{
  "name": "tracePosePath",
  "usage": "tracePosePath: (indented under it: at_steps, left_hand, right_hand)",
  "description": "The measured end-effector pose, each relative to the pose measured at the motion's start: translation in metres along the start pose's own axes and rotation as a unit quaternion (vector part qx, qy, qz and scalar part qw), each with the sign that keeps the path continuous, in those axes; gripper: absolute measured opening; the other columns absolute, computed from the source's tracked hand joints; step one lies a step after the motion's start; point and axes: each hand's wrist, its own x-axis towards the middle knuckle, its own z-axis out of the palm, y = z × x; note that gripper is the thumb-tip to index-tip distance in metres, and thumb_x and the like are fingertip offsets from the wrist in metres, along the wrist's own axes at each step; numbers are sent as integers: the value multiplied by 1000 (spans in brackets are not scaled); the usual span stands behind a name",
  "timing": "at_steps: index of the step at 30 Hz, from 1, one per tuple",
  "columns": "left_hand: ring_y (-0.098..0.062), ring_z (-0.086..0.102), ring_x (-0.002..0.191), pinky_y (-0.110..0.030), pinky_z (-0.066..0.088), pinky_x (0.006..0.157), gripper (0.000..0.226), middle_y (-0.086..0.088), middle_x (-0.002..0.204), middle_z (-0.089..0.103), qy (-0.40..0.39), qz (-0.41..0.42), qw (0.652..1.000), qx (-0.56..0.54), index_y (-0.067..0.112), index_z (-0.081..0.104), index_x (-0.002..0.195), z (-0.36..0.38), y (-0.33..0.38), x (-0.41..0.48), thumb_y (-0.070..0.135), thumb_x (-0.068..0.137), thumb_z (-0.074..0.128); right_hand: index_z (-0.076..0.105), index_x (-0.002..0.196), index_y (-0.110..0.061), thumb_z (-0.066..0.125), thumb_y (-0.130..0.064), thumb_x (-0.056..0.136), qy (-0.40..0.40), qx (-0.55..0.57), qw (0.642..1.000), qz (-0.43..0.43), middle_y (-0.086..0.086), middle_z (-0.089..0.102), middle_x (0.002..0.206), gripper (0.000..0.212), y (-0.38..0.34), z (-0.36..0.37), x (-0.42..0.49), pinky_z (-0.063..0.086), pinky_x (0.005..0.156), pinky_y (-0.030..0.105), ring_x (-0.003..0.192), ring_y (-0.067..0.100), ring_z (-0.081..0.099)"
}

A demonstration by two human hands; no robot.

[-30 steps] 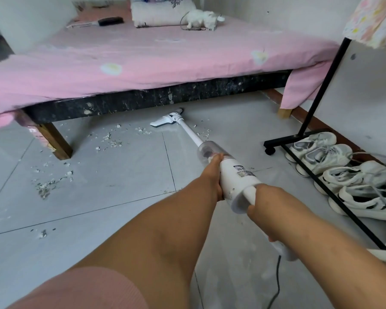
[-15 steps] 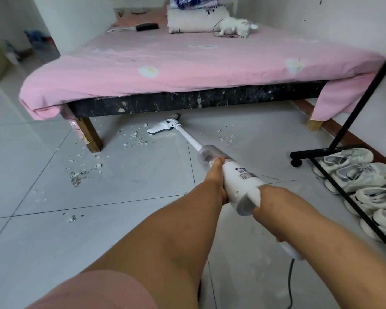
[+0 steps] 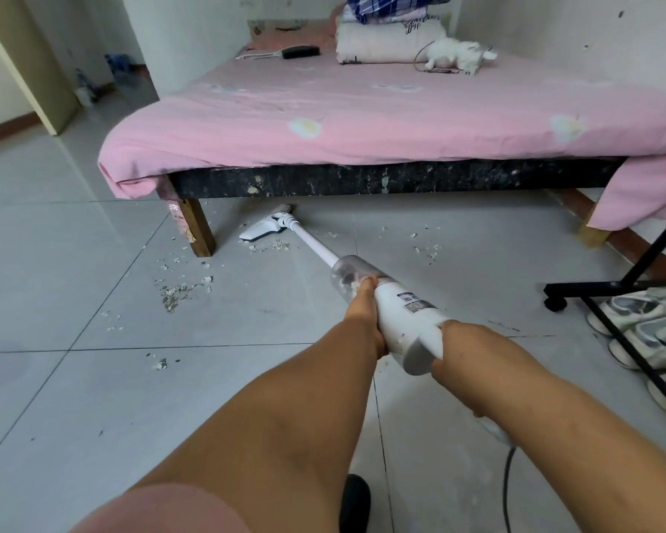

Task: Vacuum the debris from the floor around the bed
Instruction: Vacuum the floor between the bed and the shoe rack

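Clear plastic, the dust cup [image 3: 347, 273] holds pale crumbs. The left hand [image 3: 364, 315] wraps the vacuum [image 3: 404, 317] just behind the cup, and the right hand [image 3: 464, 352] is clenched on its handle [image 3: 428, 342]. The nozzle [image 3: 264, 228] lies at the front edge of the bed [image 3: 362, 121], just beside its leg [image 3: 197, 228]. Debris [image 3: 177, 292] is scattered before that leg and along the bed's front. A rack [image 3: 612, 286] and shoes [image 3: 654, 332] crowd the bed's right corner. Bare tiles [image 3: 54, 271] stretch left of it.
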Motion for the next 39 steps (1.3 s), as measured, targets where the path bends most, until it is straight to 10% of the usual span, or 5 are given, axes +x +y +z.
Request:
tracePosePath:
  at_steps: [6,17,23,34,39]
  left_hand:
    - [-28,69,72,-42,50,55,55,-14,61,72,10,2,1000,-16,11,64,97,-17,14,4,62,79,72]
    - [-33,71,98,-50,54,93,69,-16,106,75,-29,-20,999,-17,10,64,122,14,3,3,62,77,75]
    - [-30,70,84,-45,53,81,63,-15,102,74,-45,-13,999,-22,11,64,118,21,8,2,58,78,76]
    - [-30,69,81,-46,53,81,60,-15,91,73,-30,5,997,-70,10,65,113,4,32,12,56,78,78]
    - [-31,67,79,-48,51,82,61,-15,91,71,-15,6,997,-76,10,64,114,-5,35,13,58,79,76]
  right_hand:
    - [39,138,-7,37,-18,95,-7,-34,999,-16,12,49,134,44,-18,2,8,34,76,24,97,22,44]
    - [53,107,-12,42,-22,93,182,-38,975,-121,0,54,79,21,23,18,23,42,63,24,71,20,53]
    - [46,90,-16,43,-22,92,190,-16,975,-116,-5,46,68,7,21,15,29,40,62,24,68,19,50]
    - [49,93,-15,44,-22,93,174,-46,974,-137,-2,50,73,9,-9,6,37,40,63,24,70,21,51]
    - [43,132,-10,39,-21,94,32,-67,997,-19,9,53,119,39,-34,-9,34,36,74,24,91,22,47]
